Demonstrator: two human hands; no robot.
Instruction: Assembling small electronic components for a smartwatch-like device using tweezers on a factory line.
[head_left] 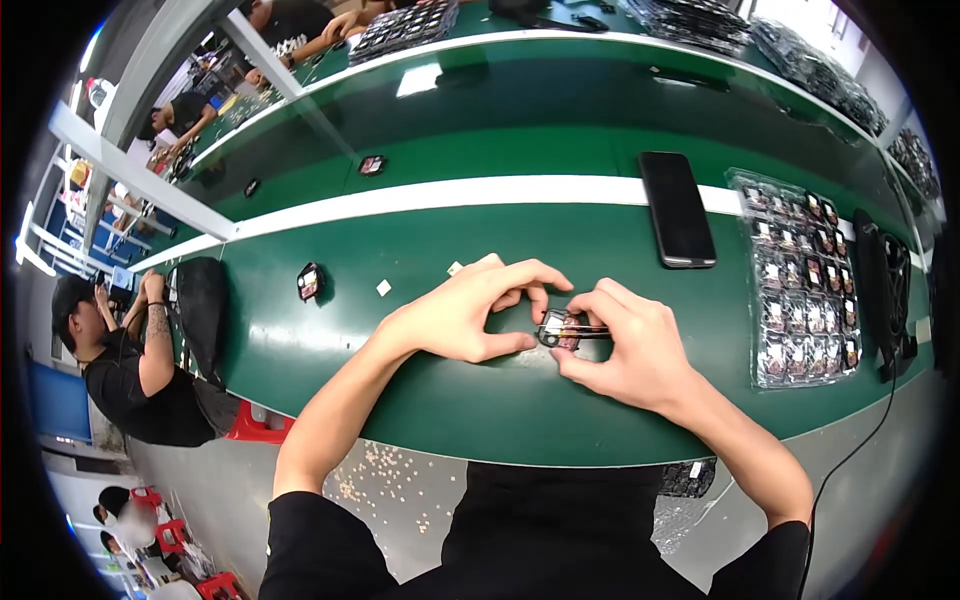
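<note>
A small black electronic module (556, 330) with a clear window and reddish parts lies between my two hands, low over the green tabletop. My left hand (470, 315) is arched at its left end, thumb and a curled finger at the edge; the index finger reaches past it above. My right hand (635, 340) holds thin dark tweezers (590, 331), whose tips point left over the module, with thumb and index finger either side of it. A similar module (311, 282) rests on the table further left. Two small pale squares (384, 288) (455, 268) lie near my left hand.
A black phone (680, 210) lies beyond my right hand. A clear plastic tray (800, 285) of modules stands at the right, beside a dark coiled cable (893, 285). More modules (372, 165) lie beyond the white strip (450, 195). A co-worker (135, 365) sits at the left.
</note>
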